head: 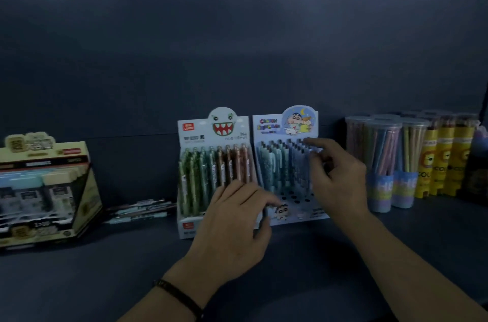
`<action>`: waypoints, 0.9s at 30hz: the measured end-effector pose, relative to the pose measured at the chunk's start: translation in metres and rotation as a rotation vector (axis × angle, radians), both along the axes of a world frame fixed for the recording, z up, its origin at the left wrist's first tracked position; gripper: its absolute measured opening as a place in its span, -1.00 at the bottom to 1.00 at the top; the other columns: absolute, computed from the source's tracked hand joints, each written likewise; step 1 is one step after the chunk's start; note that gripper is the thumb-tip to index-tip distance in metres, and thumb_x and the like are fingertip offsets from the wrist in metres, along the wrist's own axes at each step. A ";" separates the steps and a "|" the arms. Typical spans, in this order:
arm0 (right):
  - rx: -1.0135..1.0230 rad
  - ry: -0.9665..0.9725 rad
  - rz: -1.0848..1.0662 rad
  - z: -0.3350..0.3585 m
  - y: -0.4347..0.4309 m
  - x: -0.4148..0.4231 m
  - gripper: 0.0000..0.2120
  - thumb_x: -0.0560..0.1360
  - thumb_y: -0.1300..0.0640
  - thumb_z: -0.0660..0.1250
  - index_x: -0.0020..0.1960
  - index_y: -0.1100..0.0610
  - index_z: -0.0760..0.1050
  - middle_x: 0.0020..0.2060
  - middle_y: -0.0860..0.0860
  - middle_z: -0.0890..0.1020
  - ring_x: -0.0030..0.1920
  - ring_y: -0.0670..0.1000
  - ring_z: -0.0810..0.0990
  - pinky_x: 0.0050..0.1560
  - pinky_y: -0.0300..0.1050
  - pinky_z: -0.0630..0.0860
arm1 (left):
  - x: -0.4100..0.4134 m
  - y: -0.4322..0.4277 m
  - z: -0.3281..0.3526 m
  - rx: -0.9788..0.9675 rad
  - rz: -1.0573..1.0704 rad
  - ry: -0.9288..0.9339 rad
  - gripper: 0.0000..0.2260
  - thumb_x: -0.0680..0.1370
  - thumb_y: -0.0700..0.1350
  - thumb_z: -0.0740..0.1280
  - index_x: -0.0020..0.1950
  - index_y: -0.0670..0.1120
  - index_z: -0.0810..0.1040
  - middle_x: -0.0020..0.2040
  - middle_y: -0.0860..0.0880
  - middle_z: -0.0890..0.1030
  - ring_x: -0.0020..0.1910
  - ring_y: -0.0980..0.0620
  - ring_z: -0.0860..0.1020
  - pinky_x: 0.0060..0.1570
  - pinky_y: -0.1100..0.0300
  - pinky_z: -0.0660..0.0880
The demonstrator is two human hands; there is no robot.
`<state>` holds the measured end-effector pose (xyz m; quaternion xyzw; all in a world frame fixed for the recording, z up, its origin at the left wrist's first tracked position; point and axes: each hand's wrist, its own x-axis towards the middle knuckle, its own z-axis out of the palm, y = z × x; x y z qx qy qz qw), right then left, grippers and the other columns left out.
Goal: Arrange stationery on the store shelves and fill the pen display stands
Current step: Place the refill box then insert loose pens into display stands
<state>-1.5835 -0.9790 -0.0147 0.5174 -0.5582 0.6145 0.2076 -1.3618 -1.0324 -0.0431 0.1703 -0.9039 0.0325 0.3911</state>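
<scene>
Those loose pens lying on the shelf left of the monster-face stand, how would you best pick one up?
Pinch the nearest of the loose pens at mid-barrel, from above and the front. They lie flat, side by side along the shelf, their right ends close to the monster-face stand, so coming end-on is cramped.

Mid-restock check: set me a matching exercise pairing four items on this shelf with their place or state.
Things:
1. monster-face stand
2. cartoon stand
3. loose pens
4. clear pencil tubs

Places or states:
A. lying flat on the shelf, left of both stands
B. empty holes in the front rows
C. holds green to brown pens
D. upright, right of both stands

Pairs: 1-C; 2-B; 3-A; 4-D
</scene>
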 end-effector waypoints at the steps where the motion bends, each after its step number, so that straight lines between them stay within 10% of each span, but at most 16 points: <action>1: 0.011 0.007 0.020 0.001 0.000 0.007 -0.79 0.65 0.22 0.32 0.19 0.01 0.66 -0.35 -0.17 0.56 -0.42 -0.10 0.52 -0.35 -0.32 0.35 | 0.005 0.001 0.003 0.019 -0.026 0.028 -0.85 0.59 -0.12 0.36 0.13 0.08 0.55 0.07 0.14 0.52 0.07 0.08 0.48 0.11 0.14 0.40; 9: 0.291 0.030 0.304 0.002 -0.015 0.114 -0.77 0.60 0.22 0.36 -0.06 -0.10 0.66 -0.38 -0.05 0.61 -0.40 -0.04 0.56 -0.36 -0.10 0.51 | 0.109 -0.044 0.016 0.078 0.104 0.032 -0.78 0.52 -0.19 0.43 -0.06 0.08 0.45 -0.11 0.20 0.44 -0.15 0.16 0.48 -0.17 0.19 0.47; 27: 0.553 0.043 0.205 -0.029 -0.026 0.168 -0.81 0.56 0.15 0.36 -0.15 -0.10 0.61 -0.34 -0.26 0.60 -0.26 -0.11 0.57 -0.08 -0.15 0.42 | 0.176 -0.109 -0.026 0.177 0.695 -0.082 -0.77 0.58 -0.01 0.38 0.22 0.19 0.66 0.11 0.12 0.58 0.18 -0.05 0.42 0.21 -0.07 0.35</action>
